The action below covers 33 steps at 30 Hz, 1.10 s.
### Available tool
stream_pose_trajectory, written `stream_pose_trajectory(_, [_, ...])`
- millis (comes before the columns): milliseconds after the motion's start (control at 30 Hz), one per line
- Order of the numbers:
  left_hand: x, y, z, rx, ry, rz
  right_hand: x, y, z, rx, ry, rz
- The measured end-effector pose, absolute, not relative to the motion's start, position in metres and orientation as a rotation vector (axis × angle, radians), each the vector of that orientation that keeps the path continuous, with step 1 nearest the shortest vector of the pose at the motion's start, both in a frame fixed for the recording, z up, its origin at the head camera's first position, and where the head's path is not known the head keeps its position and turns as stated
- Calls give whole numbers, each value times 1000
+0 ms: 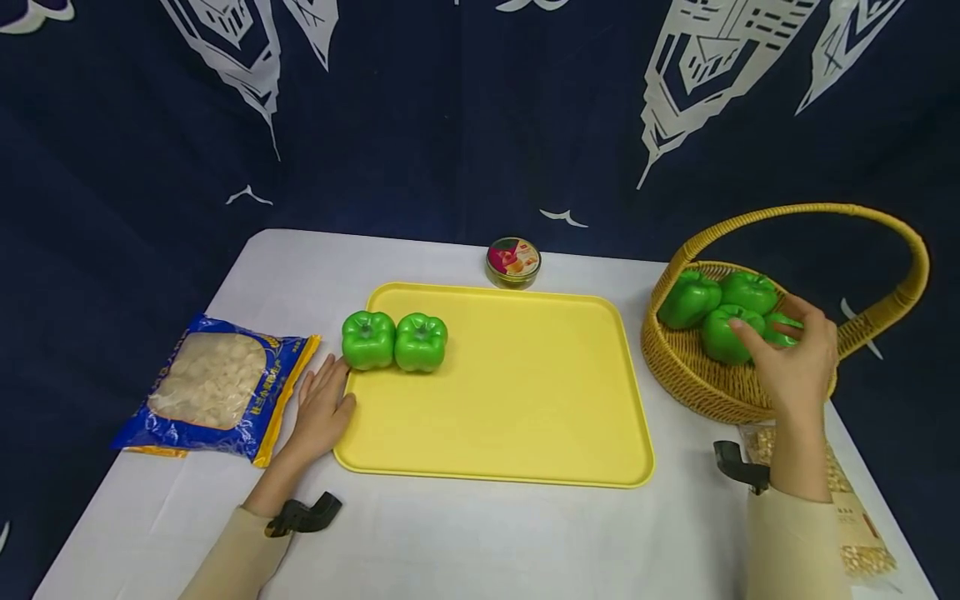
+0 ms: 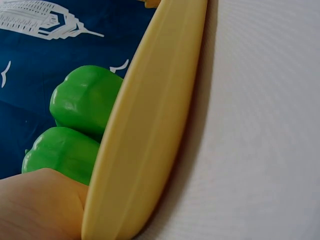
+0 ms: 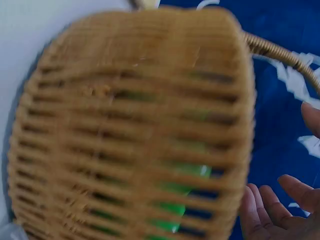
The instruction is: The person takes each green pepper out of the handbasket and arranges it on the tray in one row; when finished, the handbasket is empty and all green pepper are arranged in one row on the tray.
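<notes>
My left hand (image 1: 324, 408) lies with straight fingers against the left edge of a yellow tray (image 1: 510, 392), just below two green bell peppers (image 1: 368, 340) set side by side on the tray's upper left corner. My right hand (image 1: 798, 367) is over the rim of a wicker basket (image 1: 697, 387), thumb and fingers apart above a green bell pepper (image 1: 782, 328) that it partly hides. Several green bell peppers (image 1: 690, 298) sit in that basket. In the right wrist view, the right hand's fingers (image 3: 272, 212) are spread beyond the basket wall (image 3: 125, 135), with no pepper visible between them.
A blue and yellow bag (image 1: 210, 387) with pale contents lies left of the tray. Behind the tray stands a small round tin (image 1: 513, 262). A clear packet of yellowish grains (image 1: 862, 533) lies under the right forearm. The basket's tall handle (image 1: 810, 208) arches over its back.
</notes>
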<state>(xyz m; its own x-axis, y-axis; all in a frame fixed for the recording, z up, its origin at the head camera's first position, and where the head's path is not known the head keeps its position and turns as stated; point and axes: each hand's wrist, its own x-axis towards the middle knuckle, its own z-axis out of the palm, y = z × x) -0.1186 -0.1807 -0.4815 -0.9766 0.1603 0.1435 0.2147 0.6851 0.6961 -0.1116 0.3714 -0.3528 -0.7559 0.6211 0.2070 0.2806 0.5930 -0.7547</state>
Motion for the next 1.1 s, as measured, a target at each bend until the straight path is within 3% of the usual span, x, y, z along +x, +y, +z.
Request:
stream_pose_trajectory(367, [-119,-182,-483,-304,-2827,-1178,-120,393,-363,-924,-2367,1014])
stream_pose_trajectory(1100, [-119,-180,-482,-324,-2780,-1179,-136,395,-391,-839,-2435,919])
